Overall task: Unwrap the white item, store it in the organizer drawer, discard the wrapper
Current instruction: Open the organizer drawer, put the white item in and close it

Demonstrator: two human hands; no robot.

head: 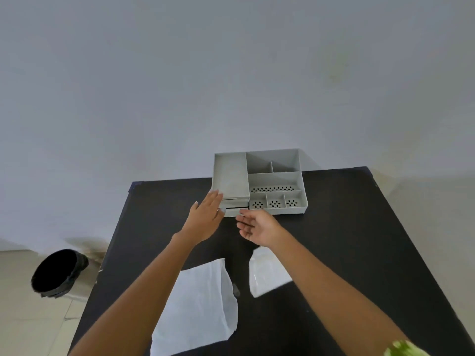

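A grey desk organizer (276,179) with several open compartments stands at the far edge of the black table (347,240). Two small drawers (235,206) sit at its lower left front. My left hand (205,219) lies flat with fingers spread, its fingertips against the organizer's left front corner and the drawers. My right hand (257,228) is palm up with fingers apart, fingertips just under the lower drawer's front; it holds nothing. A flat white item (198,304) lies on the table between my forearms. A clear, glossy wrapper (267,272) lies right of it, partly under my right forearm.
A black bin (57,272) lined with a black bag stands on the tiled floor to the left of the table. A plain grey wall rises behind the table. A green patterned sleeve (403,350) shows at the bottom right corner.
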